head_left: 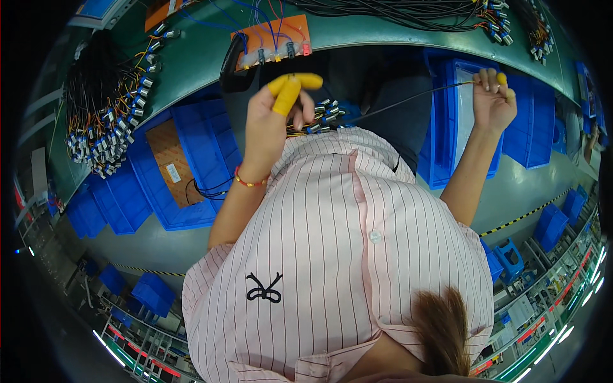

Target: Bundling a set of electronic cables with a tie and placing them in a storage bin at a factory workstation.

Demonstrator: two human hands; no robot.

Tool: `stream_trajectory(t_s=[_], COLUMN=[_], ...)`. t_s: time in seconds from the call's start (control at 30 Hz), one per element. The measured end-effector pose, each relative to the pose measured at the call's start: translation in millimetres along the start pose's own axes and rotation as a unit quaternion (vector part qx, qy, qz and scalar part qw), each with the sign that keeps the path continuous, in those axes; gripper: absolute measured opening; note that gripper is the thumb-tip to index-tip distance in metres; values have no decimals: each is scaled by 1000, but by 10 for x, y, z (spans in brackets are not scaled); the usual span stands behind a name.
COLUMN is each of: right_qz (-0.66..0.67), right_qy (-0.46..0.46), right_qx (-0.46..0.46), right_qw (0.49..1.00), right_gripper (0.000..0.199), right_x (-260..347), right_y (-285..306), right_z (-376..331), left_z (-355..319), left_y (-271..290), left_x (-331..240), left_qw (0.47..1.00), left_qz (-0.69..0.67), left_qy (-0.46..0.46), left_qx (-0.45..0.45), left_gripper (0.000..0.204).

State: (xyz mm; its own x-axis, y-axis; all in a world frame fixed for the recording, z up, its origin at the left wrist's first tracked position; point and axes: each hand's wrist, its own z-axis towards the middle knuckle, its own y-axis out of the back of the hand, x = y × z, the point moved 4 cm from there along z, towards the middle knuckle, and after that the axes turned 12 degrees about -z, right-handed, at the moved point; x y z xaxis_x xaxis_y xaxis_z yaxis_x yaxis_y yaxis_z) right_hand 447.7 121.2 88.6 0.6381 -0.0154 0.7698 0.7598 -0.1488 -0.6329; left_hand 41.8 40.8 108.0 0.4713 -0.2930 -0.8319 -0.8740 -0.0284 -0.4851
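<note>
Grip of the right hand (491, 107), raised out to the side, is pinched on the end of a thin black cable (408, 100) with orange-yellow wire near its tip. From there the cable slants down and leftward toward the lap, near a cluster of silver-and-blue cylindrical connectors (330, 118). Left hand (271, 118) is raised at chest front, its thumb and index finger together; whether that grip holds anything, I cannot tell. Yellow covers sleeve fingers on both hands, and a red beaded bracelet (251, 184) circles the left wrist. Past the hands runs a green tabletop (364, 37); an orange board (276, 39) with blue wires and clips sits at its edge. Further left lies a thick bunch of black cables with silver-and-blue ends (105, 143). Blue plastic bins (185, 216) stand below on both sides. The person wears a pale pink pinstriped shirt (319, 236).
</note>
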Motion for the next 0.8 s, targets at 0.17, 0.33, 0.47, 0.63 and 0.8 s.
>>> stream_trajectory(t_s=[0.17, 0.33, 0.47, 0.63, 0.8], right_qz=[31, 94, 79, 57, 29], right_qy=[64, 75, 91, 70, 62], right_qx=[-3, 41, 42, 47, 44], right_qw=[997, 992, 992, 995, 997], right_gripper=[18, 26, 29, 27, 30], right_x=[490, 806, 813, 769, 682], right_y=[-19, 6, 31, -8, -258], right_z=[355, 795, 1057, 1280, 1584], left_z=[517, 1064, 726, -136, -1513], left_y=[-457, -610, -656, 240, 1350], left_x=[-409, -511, -637, -387, 307], left_qw=[991, 975, 957, 962, 789], left_qz=[-41, -23, 137, 236, 494], left_qy=[-100, -138, -247, 100, 342], left_qx=[85, 175, 71, 98, 128], left_gripper=[27, 68, 34, 21, 26])
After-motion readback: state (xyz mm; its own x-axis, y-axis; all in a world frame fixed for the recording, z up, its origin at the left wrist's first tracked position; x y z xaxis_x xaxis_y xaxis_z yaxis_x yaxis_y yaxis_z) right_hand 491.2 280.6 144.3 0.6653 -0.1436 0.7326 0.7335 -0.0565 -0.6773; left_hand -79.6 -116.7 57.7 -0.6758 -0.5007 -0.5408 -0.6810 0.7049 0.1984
